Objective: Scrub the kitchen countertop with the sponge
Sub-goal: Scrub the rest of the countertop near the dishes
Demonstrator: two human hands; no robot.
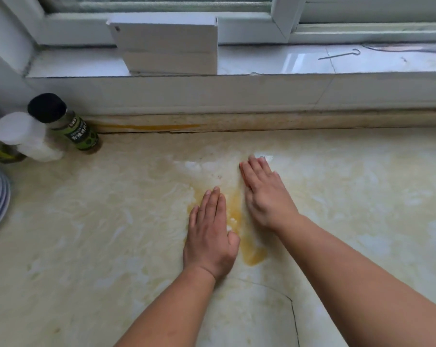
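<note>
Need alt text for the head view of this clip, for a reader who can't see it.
Two bare hands, left and right, lie flat with straight fingers on a pale marbled countertop, either side of a yellow-orange stain; no sponge is visible. Two bottles stand at far left, and a white box sits on the windowsill behind.

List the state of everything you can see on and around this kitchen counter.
Left hand: flat on countertop.
Right hand: flat on countertop.
Countertop: yellow stain between hands.
Seasoning bottle: upright, capped.
White jar: lid on.
White box: closed, on sill.
</note>
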